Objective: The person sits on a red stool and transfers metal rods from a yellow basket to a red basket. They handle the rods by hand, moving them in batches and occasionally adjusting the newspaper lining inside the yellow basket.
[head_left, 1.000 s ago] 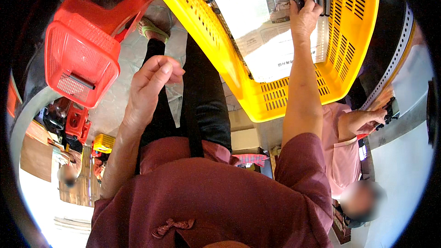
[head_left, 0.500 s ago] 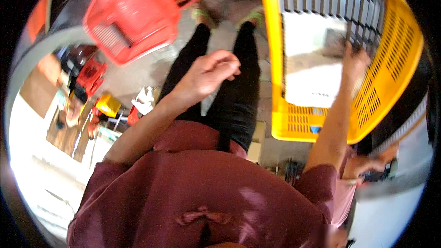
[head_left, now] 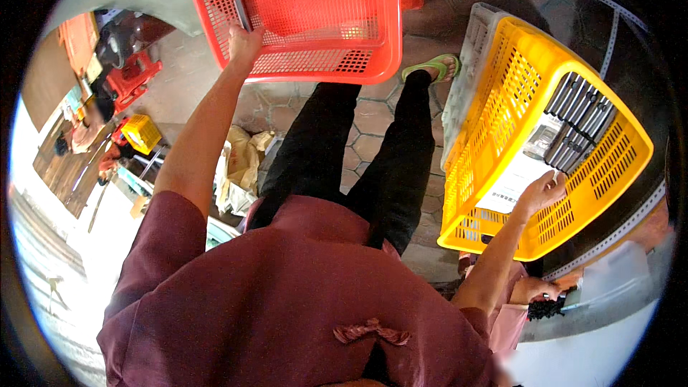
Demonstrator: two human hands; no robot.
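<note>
Standing between two crates: red perforated plastic basket (head_left: 315, 14) ahead-left, yellow slotted plastic crate (head_left: 502, 129) at right. My left hand (head_left: 246, 41) pinches small dark bar (head_left: 242, 14) over red basket. My right hand (head_left: 542, 192) rests loosely curled in yellow crate, beside row of dark bars (head_left: 584, 125).

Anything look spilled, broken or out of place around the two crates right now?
Nothing spilled or broken. The yellow crate sits tilted over a white crate, dark bars at its far end. The left hand holds a dark bar at the red crate.
</note>
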